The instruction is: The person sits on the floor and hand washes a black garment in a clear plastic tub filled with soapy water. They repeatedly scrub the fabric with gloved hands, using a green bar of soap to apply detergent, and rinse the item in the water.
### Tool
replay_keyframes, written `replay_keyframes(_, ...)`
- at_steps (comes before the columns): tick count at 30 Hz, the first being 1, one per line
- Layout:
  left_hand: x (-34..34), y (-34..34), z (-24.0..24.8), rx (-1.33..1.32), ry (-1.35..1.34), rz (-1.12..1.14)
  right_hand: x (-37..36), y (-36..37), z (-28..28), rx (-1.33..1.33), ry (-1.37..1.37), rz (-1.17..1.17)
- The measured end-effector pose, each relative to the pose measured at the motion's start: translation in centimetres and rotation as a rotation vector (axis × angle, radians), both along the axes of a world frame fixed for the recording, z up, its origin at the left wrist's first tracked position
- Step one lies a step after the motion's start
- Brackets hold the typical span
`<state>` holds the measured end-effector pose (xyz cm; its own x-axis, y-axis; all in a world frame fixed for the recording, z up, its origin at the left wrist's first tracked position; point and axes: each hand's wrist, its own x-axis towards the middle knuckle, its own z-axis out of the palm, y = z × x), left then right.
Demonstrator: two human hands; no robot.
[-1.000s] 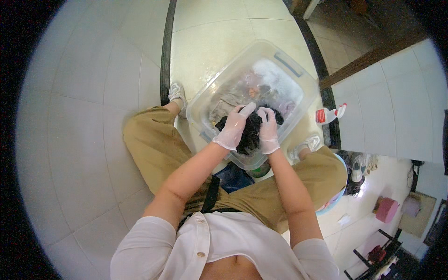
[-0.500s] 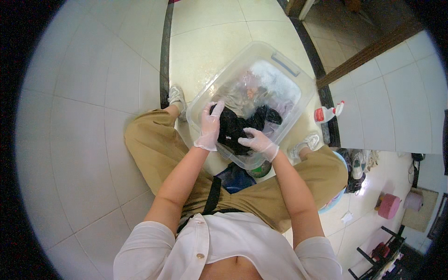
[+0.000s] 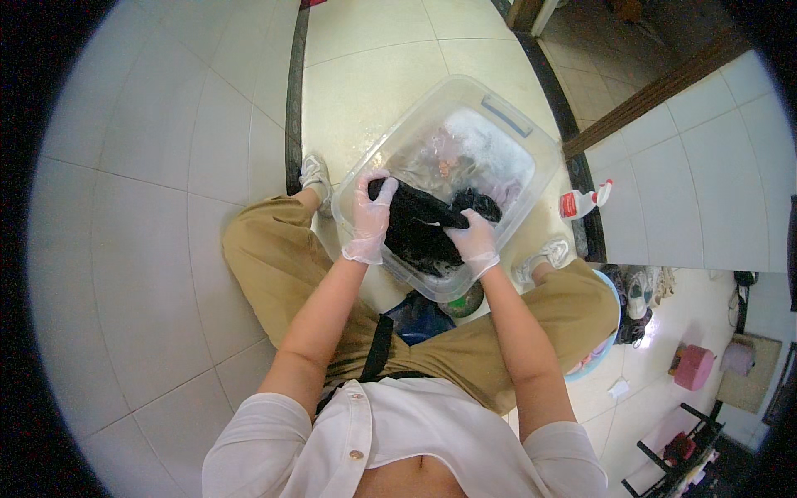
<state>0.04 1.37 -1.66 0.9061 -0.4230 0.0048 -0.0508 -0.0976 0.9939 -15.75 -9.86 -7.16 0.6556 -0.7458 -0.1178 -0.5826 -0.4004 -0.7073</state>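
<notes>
Your left hand's (image 3: 373, 212) and right hand's (image 3: 476, 240) fingers grip black cloth (image 3: 415, 220) at the clear tub's (image 3: 544, 158) near side. Your shoes (image 3: 314, 174) flank it; right sits a spray bottle (image 3: 578, 204); near, something dark blue (image 3: 419, 319).

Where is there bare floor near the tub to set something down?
Best is the pale floor beyond the clear tub, between the two dark strips. Crowded: the tub's right side, with the spray bottle and right shoe, and its near side, with the dark blue item between the legs. Inside, both hands hold black cloth.
</notes>
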Motion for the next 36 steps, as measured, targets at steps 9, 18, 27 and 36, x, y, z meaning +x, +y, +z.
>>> replay_keyframes(9,1.4,1.1,0.9,-0.003,0.294,-0.207,-0.4,-1.3,-0.4,0.148,-0.309,-0.013)
replay_keyframes(18,2.0,2.1,1.6,0.026,0.168,-0.374,-0.4,-1.9,1.6,0.221,-0.43,-0.164)
replay_keyframes(27,2.5,2.2,2.9,0.2,0.135,-0.504,-0.9,-1.9,3.3,0.199,-0.557,-0.205)
replay_keyframes(36,2.3,2.4,1.7,0.721,-0.459,-0.626,-0.7,-1.1,5.1,-0.134,-0.341,-0.12)
